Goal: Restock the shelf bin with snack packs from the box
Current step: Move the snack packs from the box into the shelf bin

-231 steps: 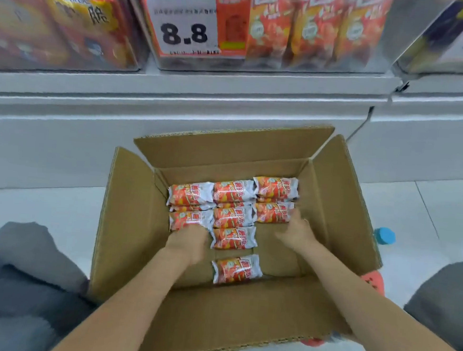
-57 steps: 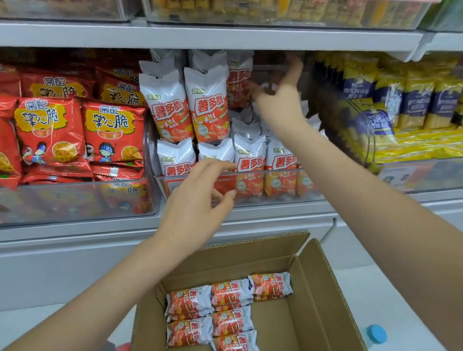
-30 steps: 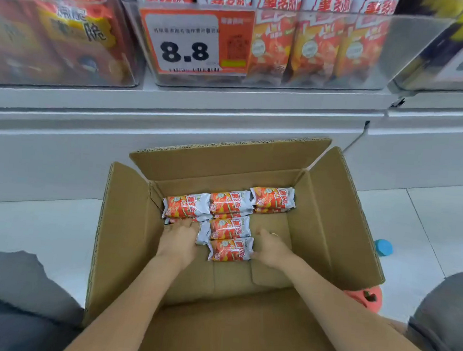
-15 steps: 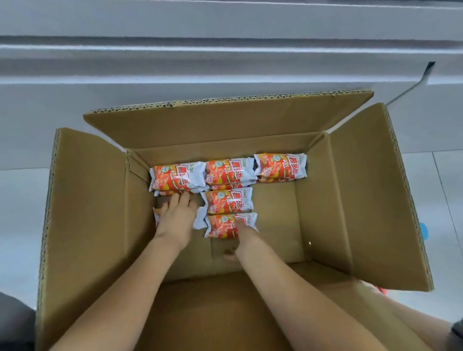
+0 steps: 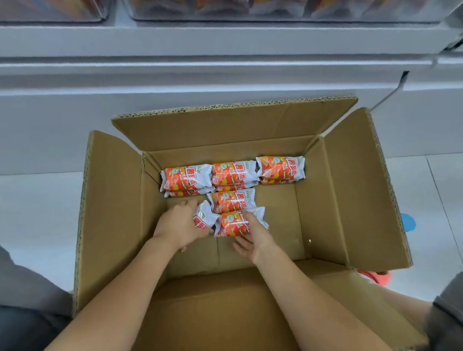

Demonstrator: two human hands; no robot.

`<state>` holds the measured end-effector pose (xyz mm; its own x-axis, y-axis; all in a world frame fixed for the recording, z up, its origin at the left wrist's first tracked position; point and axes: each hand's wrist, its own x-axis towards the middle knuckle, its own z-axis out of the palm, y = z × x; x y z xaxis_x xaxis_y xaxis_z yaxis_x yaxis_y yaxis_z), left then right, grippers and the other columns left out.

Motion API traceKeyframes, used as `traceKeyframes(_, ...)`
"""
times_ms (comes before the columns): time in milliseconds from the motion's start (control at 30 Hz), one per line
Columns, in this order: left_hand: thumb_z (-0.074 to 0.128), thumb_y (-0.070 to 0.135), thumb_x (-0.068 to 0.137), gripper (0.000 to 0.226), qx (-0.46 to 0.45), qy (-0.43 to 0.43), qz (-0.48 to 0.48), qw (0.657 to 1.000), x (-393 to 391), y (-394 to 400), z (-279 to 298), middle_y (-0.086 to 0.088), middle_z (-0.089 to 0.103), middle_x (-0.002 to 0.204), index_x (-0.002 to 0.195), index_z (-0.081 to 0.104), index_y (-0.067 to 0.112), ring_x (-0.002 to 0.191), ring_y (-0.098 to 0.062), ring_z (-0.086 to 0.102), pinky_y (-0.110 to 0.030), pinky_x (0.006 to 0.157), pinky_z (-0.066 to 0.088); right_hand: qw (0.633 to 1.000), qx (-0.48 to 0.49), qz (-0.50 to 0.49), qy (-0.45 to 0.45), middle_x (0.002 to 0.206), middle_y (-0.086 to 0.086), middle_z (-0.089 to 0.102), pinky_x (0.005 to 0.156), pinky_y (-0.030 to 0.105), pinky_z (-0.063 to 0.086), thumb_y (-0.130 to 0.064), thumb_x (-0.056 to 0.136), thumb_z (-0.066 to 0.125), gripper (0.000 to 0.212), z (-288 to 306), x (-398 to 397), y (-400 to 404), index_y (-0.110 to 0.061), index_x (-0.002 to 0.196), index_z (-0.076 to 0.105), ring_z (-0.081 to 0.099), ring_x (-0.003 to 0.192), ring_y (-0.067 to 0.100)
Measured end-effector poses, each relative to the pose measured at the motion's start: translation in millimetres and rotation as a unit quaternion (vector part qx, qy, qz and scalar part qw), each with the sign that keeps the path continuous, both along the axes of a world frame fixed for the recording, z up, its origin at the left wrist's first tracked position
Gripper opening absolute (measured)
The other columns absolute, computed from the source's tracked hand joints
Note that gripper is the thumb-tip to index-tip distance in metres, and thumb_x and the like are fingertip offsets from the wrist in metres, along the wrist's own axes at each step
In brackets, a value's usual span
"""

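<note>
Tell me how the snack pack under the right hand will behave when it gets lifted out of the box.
The snack pack looks like a puffed, glossy film pouch, so it probably weighs little and may slip in the right hand. Its crimped white ends look floppy; the middle likely gives when squeezed. Lying flat on the box floor, it seems unlikely to roll.

Bright, even overhead light, soft shadows inside box (image 5: 360, 200). Top of frame motion-blurred, shelf bins (image 5: 264, 5) smeared; wide-angle bending at edges.

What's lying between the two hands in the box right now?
In the head view, two snack packs fill the gap: the left hand grips one pack, the right hand holds the other. The packs nearly touch.
</note>
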<state>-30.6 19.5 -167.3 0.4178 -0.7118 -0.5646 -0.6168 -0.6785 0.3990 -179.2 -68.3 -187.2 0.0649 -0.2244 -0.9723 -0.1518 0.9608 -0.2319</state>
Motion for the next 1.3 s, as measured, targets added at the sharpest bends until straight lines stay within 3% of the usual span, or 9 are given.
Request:
traceKeyframes(167,0.082,0.034,0.070,0.024,-0.114,0.212,0.169,0.956,-3,-8,58,0.016,0.069,0.086,0.089,0.069,0.026,0.083,0.000,0.063,-0.007,0.064,0.045,0.993,-0.045,0.089,-0.056,0.113,0.000,0.064,0.071,0.035,0.052,-0.051,0.075,0.072,0.050,55,-23,-14,-0.024,0.115,0.057,0.058,0.100,0.013)
traceKeyframes(267,0.078,0.040,0.073,0.034,-0.123,0.284,0.183,0.933,-3,-17,102,0.003,0.074,0.096,0.099,0.071,0.020,0.093,-0.015,0.069,-0.029,0.087,0.053,0.972,-0.115,0.177,-0.106,0.119,0.006,0.065,0.079,0.041,0.055,-0.050,0.075,0.072,0.059,98,-32,-27,-0.024,0.125,0.054,0.062,0.106,0.021)
traceKeyframes(367,0.072,0.034,0.082,0.035,-0.143,0.348,0.149,0.914,-6,-22,153,-0.005,0.073,0.104,0.110,0.064,0.014,0.094,-0.019,0.070,-0.035,0.088,0.054,0.937,-0.150,0.253,-0.186,0.115,0.007,0.069,0.093,0.047,0.052,-0.046,0.080,0.070,0.055,152,-38,-34,-0.021,0.126,0.054,0.068,0.103,0.024)
traceKeyframes(467,0.067,0.035,0.086,0.022,-0.188,0.332,0.123,0.916,-14,-30,202,0.000,0.071,0.089,0.096,0.060,0.017,0.080,-0.011,0.069,-0.025,0.069,0.054,0.910,-0.175,0.290,-0.238,0.115,0.008,0.069,0.092,0.047,0.052,-0.049,0.085,0.061,0.050,208,-42,-40,-0.018,0.123,0.056,0.067,0.105,0.024)
traceKeyframes(600,0.064,0.030,0.087,0.017,-0.230,0.351,0.136,0.898,-24,-45,267,0.000,0.072,0.092,0.101,0.061,0.019,0.078,-0.010,0.070,-0.024,0.064,0.056,0.859,-0.254,0.363,-0.256,0.114,0.004,0.070,0.092,0.047,0.052,-0.057,0.077,0.061,0.056,276,-41,-48,-0.022,0.122,0.059,0.066,0.105,0.021)
traceKeyframes(800,0.077,-0.004,0.072,0.058,-0.252,0.362,0.047,0.896,-16,-62,347,-0.013,0.067,0.118,0.125,0.056,0.008,0.109,-0.029,0.064,-0.046,0.096,0.049,0.816,-0.367,0.345,-0.284,0.108,-0.004,0.073,0.088,0.040,0.054,-0.039,0.080,0.063,0.043,354,-37,-66,-0.029,0.121,0.056,0.069,0.099,0.015)
traceKeyframes(1034,0.086,0.003,0.049,0.087,-0.357,0.364,0.161,0.845,-2,-68,345,-0.015,0.066,0.115,0.127,0.046,0.007,0.100,-0.026,0.067,-0.044,0.085,0.056,0.766,-0.448,0.365,-0.283,0.110,-0.011,0.071,0.083,0.037,0.057,-0.025,0.080,0.068,0.049,385,-22,-89,-0.034,0.124,0.048,0.069,0.100,0.010)
traceKeyframes(1134,0.086,0.017,0.044,0.085,-0.393,0.338,0.177,0.836,11,-80,353,-0.012,0.067,0.111,0.121,0.050,0.015,0.099,-0.027,0.068,-0.047,0.087,0.054,0.745,-0.503,0.340,-0.276,0.101,-0.011,0.073,0.070,0.023,0.058,-0.025,0.077,0.070,0.042,393,-12,-97,-0.034,0.115,0.054,0.070,0.092,0.008)
traceKeyframes(1300,0.086,0.018,0.059,0.063,-0.394,0.313,0.174,0.847,17,-97,351,-0.003,0.071,0.102,0.113,0.055,0.020,0.085,-0.022,0.069,-0.036,0.074,0.058,0.699,-0.646,0.244,-0.186,0.099,-0.005,0.072,0.082,0.033,0.057,-0.033,0.063,0.076,0.044,402,0,-128,-0.027,0.104,0.060,0.070,0.092,0.011)
